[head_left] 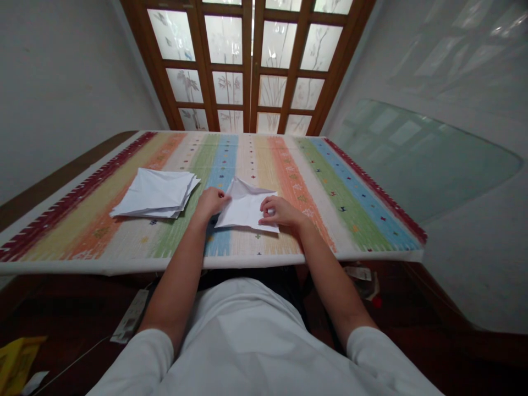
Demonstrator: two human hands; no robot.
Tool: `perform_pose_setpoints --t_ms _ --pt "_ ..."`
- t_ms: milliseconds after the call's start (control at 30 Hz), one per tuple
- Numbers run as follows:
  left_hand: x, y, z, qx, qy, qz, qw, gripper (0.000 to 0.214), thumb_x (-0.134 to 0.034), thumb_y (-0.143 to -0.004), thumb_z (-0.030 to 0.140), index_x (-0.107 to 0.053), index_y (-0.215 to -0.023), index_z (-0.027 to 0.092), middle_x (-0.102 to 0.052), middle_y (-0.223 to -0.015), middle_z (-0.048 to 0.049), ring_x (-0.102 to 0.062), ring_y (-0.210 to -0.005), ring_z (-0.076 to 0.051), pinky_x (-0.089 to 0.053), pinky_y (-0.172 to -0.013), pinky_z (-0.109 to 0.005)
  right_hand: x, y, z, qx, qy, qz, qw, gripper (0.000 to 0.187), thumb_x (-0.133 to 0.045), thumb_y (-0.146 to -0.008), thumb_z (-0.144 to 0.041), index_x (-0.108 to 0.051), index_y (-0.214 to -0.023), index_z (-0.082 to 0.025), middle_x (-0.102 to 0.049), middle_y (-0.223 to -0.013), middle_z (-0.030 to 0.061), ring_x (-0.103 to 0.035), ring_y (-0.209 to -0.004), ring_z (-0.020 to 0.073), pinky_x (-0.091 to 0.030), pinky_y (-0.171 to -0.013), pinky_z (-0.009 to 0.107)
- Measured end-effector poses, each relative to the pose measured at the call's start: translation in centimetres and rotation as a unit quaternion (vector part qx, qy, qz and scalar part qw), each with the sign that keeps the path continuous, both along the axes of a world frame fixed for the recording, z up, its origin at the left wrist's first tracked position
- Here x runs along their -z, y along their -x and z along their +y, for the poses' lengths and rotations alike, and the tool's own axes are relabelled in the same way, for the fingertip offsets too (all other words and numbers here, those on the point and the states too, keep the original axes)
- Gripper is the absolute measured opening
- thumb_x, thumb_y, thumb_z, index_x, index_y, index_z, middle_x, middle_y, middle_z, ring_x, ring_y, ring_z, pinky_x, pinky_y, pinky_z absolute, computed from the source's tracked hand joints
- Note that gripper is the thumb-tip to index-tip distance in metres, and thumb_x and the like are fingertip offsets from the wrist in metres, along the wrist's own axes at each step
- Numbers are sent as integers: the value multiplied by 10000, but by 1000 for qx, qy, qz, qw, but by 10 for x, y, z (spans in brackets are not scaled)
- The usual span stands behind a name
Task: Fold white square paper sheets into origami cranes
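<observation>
Touching folded paper (247,206), left hand (211,201) and right hand (279,211) hide its edges.

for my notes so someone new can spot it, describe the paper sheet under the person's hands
Start at the rainbow-striped woven cloth spread before the glass-paneled wooden doors. Left of centre lies a pile of white paper; just right of it is a lone white paper sheet. It alone sits between the person's left hand and right hand, with its far corner lifted.
</observation>
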State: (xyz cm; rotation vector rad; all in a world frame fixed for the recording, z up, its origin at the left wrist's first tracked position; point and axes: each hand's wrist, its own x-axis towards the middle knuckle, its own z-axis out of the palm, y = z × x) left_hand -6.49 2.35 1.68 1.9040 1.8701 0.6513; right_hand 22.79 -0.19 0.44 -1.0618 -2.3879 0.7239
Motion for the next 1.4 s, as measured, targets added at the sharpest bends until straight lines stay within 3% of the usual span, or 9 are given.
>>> perform_pose_setpoints --t_ms 133,233,300,400,500,700,900,1200,1400 --pt "-4 1 -9 -48 25 67 996 98 -820 -788 196 -729 -760 214 -785 -879 -164 -762 -960 -395 -549 -867 -453 1 -3 0 1 -29 -41 999 197 -912 -807 -299 -774 -900 -194 -722 -1120 87 -683 -1081 268 -534 -1007 398" --pt "-1 -21 -31 -70 -82 143 984 320 -710 -904 167 -727 -1223 168 -749 -1288 -278 -721 -1197 -447 -572 -983 -536 1 -1 -5 -11 -48 -64 997 323 -872 -828 -248 -787 -1137 -208 -707 -1267 109 -671 -1208 291 -515 -1112 432" --pt "5 -41 -46 19 -140 185 973 369 -556 -1012 172 -693 -1354 152 -689 -1441 -280 -632 -1394 -427 -536 -1105 -539 2 5 -8 -10 -72 -86 994 426 -831 -848 -207 -762 -1268 -214 -691 -1350 124 -660 -1261 299 -498 -1159 442" --pt "18 -61 -61 228 -113 217 942 551 -560 -1073 335 -574 -1594 158 -517 -1715 -222 -393 -1652 -411 -327 -1338 -570 7 18 -12 48 -121 -139 982 363 -720 -1000 -290 -732 -1345 -179 -690 -1390 186 -653 -1271 336 -501 -1145 482" --pt "30 -62 -66 225 -24 227 947 790 -494 -1108 581 -394 -1740 117 -326 -1830 -233 -271 -1714 -447 -274 -1365 -593 14 29 -14 119 -157 -186 963 353 -628 -1095 -413 -728 -1343 -184 -686 -1419 227 -644 -1266 382 -531 -1064 517" --pt "38 -53 -68 213 -21 229 950 910 -447 -1086 709 -322 -1783 138 -226 -1860 -212 -158 -1744 -449 -168 -1394 -645 28 38 -10 148 -188 -215 947 486 -552 -1107 -354 -631 -1560 -198 -602 -1623 254 -550 -1494 450 -430 -1221 643" --pt "34 -56 -70 217 -19 227 949 915 -476 -1076 681 -342 -1769 98 -254 -1847 -244 -160 -1740 -465 -154 -1390 -676 36 50 8 -8 -128 -188 974 625 -360 -1160 -369 -399 -1762 -207 -372 -1828 175 -328 -1716 340 -331 -1348 582" --pt "16 -57 -79 165 47 240 956 915 -534 -1061 726 -314 -1796 228 -156 -1885 -169 -88 -1725 -549 -140 -1341 -793 23 0 34 98 -76 -284 951 762 -377 -1142 -626 -373 -1781 -210 -262 -1863 168 -277 -1728 388 -265 -1383 599" --pt "15 -39 -79 78 -33 167 982 514 -691 -1034 391 -671 -1499 175 -393 -1799 -216 -485 -1598 -454 -416 -1310 -591 19 -1 16 137 -113 -249 952 785 -348 -1144 -640 -327 -1799 -207 -226 -1879 152 -179 -1749 416 -249 -1384 639"
